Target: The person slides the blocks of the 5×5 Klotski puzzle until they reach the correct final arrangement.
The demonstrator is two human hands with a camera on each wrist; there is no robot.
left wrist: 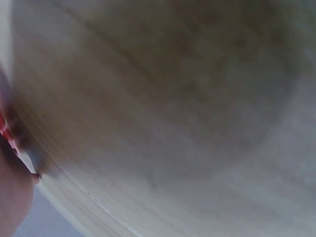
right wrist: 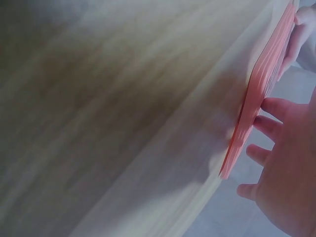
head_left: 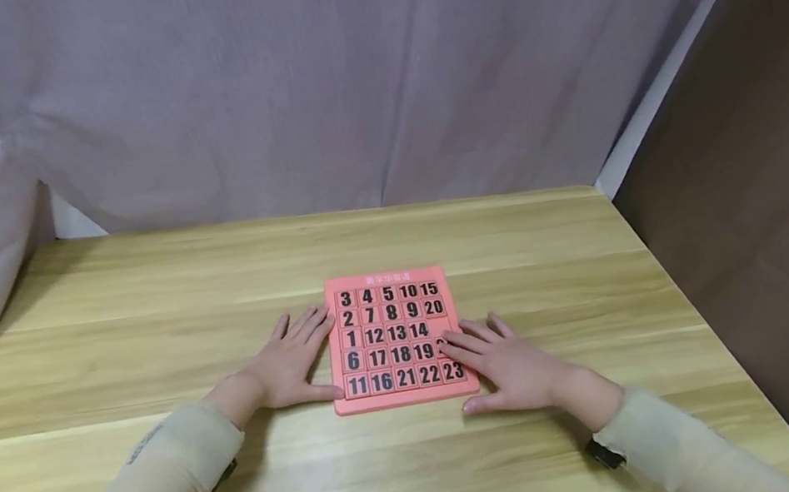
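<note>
The flat pink plastic sliding-number puzzle board (head_left: 392, 337) lies mid-bench, steadied at its left edge by the left hand (head_left: 292, 365), laid flat with fingers straight; the right hand (head_left: 510, 364) rests likewise, fingertips on a tile by the one gap. A tile could jam if pushed askew, or the board could skid on the smooth pale wooden bench (head_left: 147, 314); grey cloth (head_left: 311, 81) is hung behind

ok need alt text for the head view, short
A pink number-tile puzzle lies on a wooden table. The left hand rests flat against its left edge, and the right hand touches a tile near its right edge.
</note>
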